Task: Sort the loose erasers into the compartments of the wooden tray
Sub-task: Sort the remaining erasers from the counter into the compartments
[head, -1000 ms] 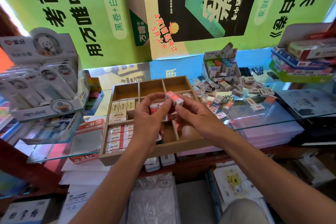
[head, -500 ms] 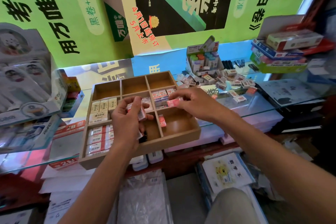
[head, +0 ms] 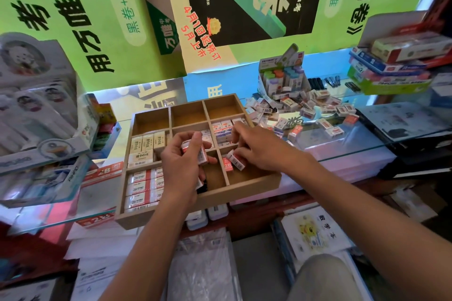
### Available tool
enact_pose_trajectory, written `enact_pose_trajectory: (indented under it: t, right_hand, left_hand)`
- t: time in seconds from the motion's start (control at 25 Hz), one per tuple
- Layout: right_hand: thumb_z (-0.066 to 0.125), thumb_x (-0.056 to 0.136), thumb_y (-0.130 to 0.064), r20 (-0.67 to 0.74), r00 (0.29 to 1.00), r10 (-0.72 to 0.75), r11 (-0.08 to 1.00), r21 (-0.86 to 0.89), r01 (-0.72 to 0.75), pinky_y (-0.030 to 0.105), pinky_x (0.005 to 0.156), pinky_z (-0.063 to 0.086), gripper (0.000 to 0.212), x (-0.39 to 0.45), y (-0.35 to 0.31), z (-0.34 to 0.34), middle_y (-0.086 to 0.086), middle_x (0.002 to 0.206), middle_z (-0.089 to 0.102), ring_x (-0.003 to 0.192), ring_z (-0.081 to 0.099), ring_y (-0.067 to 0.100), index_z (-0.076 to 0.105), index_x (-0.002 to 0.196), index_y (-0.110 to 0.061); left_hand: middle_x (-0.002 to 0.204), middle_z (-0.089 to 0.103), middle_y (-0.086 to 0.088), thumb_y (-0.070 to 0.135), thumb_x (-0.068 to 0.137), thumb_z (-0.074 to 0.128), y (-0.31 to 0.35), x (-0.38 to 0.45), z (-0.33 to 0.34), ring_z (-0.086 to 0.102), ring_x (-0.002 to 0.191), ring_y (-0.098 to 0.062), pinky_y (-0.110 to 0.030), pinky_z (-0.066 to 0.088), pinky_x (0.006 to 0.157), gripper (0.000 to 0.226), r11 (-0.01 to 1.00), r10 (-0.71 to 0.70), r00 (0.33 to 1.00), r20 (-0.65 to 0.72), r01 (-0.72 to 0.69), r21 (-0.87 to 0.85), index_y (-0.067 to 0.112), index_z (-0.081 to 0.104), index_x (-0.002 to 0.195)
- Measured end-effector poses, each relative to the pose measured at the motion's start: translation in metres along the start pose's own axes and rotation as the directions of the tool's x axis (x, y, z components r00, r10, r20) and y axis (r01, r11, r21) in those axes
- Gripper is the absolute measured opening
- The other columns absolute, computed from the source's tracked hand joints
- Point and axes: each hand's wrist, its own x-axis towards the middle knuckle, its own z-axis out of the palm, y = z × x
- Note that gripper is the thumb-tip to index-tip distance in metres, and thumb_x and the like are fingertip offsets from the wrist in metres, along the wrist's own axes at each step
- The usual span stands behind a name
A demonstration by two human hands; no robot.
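A wooden tray with nine compartments sits on the glass counter. Cream erasers fill its middle left compartment and red-and-white 2B erasers its near left one. Over the tray's middle, my left hand grips a bunch of small erasers. My right hand pinches one red-and-white eraser, tilted, down in the near right compartment beside another 2B eraser leaning on the divider. Loose erasers lie heaped on the glass right of the tray.
A display box of coloured correction tapes stands behind the heap. Stacked flat boxes sit at far right, and packaged goods crowd the left. The glass counter edge runs under my right forearm; books lie below.
My right hand took one eraser from my left hand, carried it right and down, and now has it low in the near right compartment. The left hand stayed over the tray.
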Motion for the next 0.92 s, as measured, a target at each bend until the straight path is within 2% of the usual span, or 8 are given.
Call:
enact_pose_trajectory:
  t: [0.12, 0.2, 0.28, 0.4, 0.56, 0.68, 0.8, 0.92]
  right_hand:
    - [0.056, 0.095, -0.018, -0.050, 0.999, -0.002, 0.987, -0.161, -0.006, 0.038, 0.094, 0.045, 0.014, -0.003, -0.001, 0.008, -0.002, 0.107, 0.067, 0.097, 0.059, 0.017, 0.061, 0.107, -0.023]
    - [0.058, 0.092, -0.025, -0.046, 0.999, 0.003, 0.984, -0.177, -0.011, 0.040, 0.105, 0.035, 0.017, -0.006, 0.000, 0.009, -0.005, 0.108, 0.067, 0.097, 0.055, 0.014, 0.063, 0.108, -0.026]
    - [0.060, 0.090, -0.033, -0.010, 1.000, 0.009, 0.989, -0.148, -0.010, 0.041, 0.108, 0.027, 0.025, -0.009, -0.001, 0.006, -0.007, 0.114, 0.066, 0.105, 0.056, 0.014, 0.062, 0.115, -0.030]
    - [0.065, 0.090, -0.039, 0.023, 1.000, -0.008, 0.991, -0.137, 0.011, 0.041, 0.107, 0.023, 0.033, -0.010, -0.003, 0.005, -0.010, 0.119, 0.065, 0.114, 0.054, 0.012, 0.060, 0.121, -0.033]
    - [0.070, 0.085, -0.044, -0.048, 0.998, 0.036, 0.998, -0.042, -0.038, 0.044, 0.111, 0.022, 0.035, -0.013, -0.004, 0.009, -0.013, 0.107, 0.066, 0.109, 0.058, 0.012, 0.060, 0.116, -0.032]
    - [0.072, 0.085, -0.034, -0.144, 0.989, 0.046, 0.999, -0.007, -0.048, 0.042, 0.108, 0.025, 0.028, -0.018, -0.010, 0.019, -0.016, 0.096, 0.061, 0.102, 0.059, 0.011, 0.058, 0.110, -0.033]
    - [0.071, 0.086, -0.021, -0.195, 0.981, 0.012, 1.000, 0.028, -0.006, 0.043, 0.107, 0.033, 0.027, -0.019, -0.017, 0.027, -0.013, 0.105, 0.065, 0.104, 0.060, 0.012, 0.058, 0.108, -0.031]
    - [0.070, 0.085, -0.015, -0.179, 0.984, 0.001, 0.999, 0.031, 0.005, 0.041, 0.101, 0.042, 0.035, -0.015, -0.016, 0.031, -0.008, 0.115, 0.065, 0.108, 0.060, 0.015, 0.056, 0.114, -0.029]
  left_hand:
    - [0.090, 0.072, -0.009, 0.024, 0.098, 0.058, -0.001, 0.000, 0.000, 0.070, 0.060, -0.019, -0.019, 0.039, 0.033, 0.012, 1.000, 0.012, 1.000, -0.002, -0.012, 0.018, 0.014, 0.062, 0.104]
    - [0.090, 0.072, -0.009, 0.024, 0.098, 0.058, 0.000, -0.001, 0.000, 0.070, 0.060, -0.019, -0.019, 0.039, 0.033, 0.013, 0.999, 0.026, 1.000, 0.000, -0.026, 0.037, 0.013, 0.062, 0.105]
    - [0.090, 0.071, -0.010, 0.023, 0.098, 0.058, 0.000, -0.001, 0.001, 0.070, 0.059, -0.018, -0.019, 0.040, 0.033, 0.014, 0.998, 0.036, 0.999, 0.001, -0.036, 0.048, 0.012, 0.062, 0.106]
    - [0.090, 0.071, -0.011, 0.023, 0.098, 0.058, 0.000, -0.002, 0.001, 0.070, 0.059, -0.018, -0.019, 0.040, 0.033, 0.013, 0.997, 0.042, 0.999, 0.003, -0.042, 0.058, 0.012, 0.062, 0.105]
    - [0.091, 0.071, -0.010, 0.023, 0.098, 0.058, 0.001, -0.003, 0.001, 0.069, 0.059, -0.017, -0.019, 0.040, 0.033, 0.011, 0.997, 0.042, 0.999, 0.007, -0.043, 0.064, 0.014, 0.062, 0.104]
    - [0.091, 0.071, -0.010, 0.023, 0.098, 0.058, 0.001, -0.004, 0.001, 0.069, 0.059, -0.017, -0.019, 0.042, 0.034, 0.010, 0.996, 0.045, 0.999, 0.012, -0.046, 0.074, 0.015, 0.062, 0.103]
    - [0.091, 0.071, -0.009, 0.023, 0.098, 0.058, 0.002, -0.004, 0.001, 0.070, 0.060, -0.017, -0.020, 0.044, 0.035, 0.008, 0.995, 0.049, 0.999, 0.015, -0.050, 0.084, 0.017, 0.062, 0.103]
    - [0.091, 0.071, -0.009, 0.022, 0.098, 0.058, 0.002, -0.005, 0.001, 0.069, 0.060, -0.016, -0.020, 0.043, 0.035, 0.008, 0.995, 0.051, 0.998, 0.021, -0.052, 0.083, 0.017, 0.061, 0.103]
